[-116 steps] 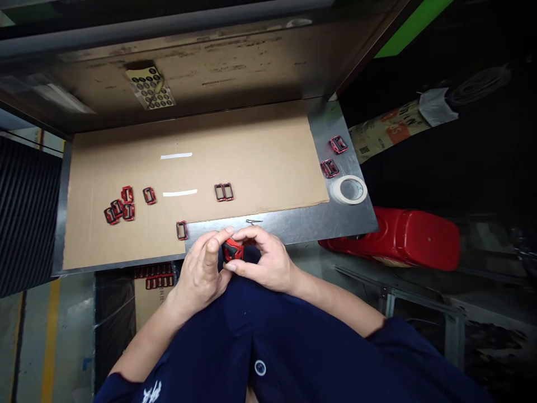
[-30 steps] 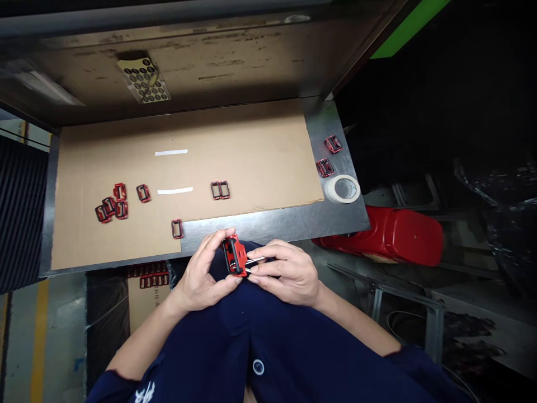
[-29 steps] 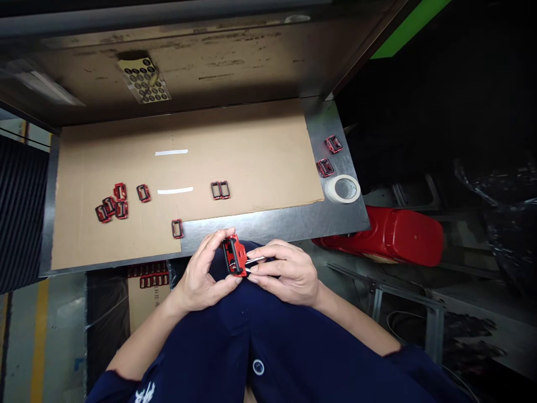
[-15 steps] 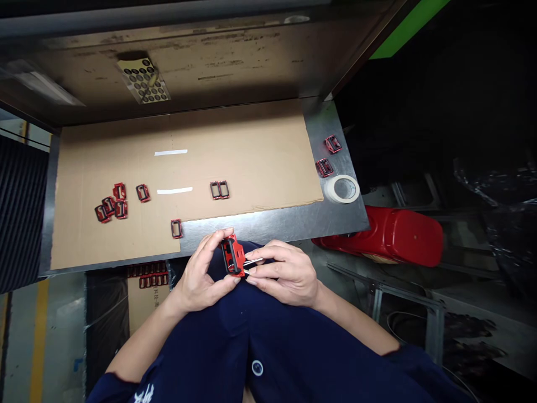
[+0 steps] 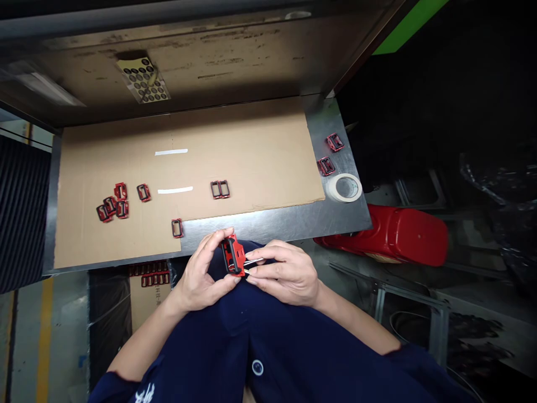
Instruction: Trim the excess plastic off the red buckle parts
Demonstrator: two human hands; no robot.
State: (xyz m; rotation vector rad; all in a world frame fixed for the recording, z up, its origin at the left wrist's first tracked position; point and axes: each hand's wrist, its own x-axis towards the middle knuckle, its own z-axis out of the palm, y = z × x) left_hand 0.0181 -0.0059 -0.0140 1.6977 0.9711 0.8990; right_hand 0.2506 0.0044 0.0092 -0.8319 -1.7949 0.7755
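Between the thumb and fingers of my left hand, a red plastic frame with a black inner rim is held tilted, in front of my dark blue shirt. My right hand is closed on slim metal tweezers, whose ends reach the frame's right side and lower part. My fingers hide most of the tweezers. Beyond my hands, a similar frame lies at the cardboard's front edge, and a pair of frames stands side by side farther back.
Several red-black frames lie in a cluster on the cardboard sheet, with one frame beside them. Two more are on the metal tabletop near a tape roll. A red stool stands at right. More frames are below the table.
The view has shifted slightly, so the table appears a little farther right. Both hands keep the same hold on the frame and the tweezers.
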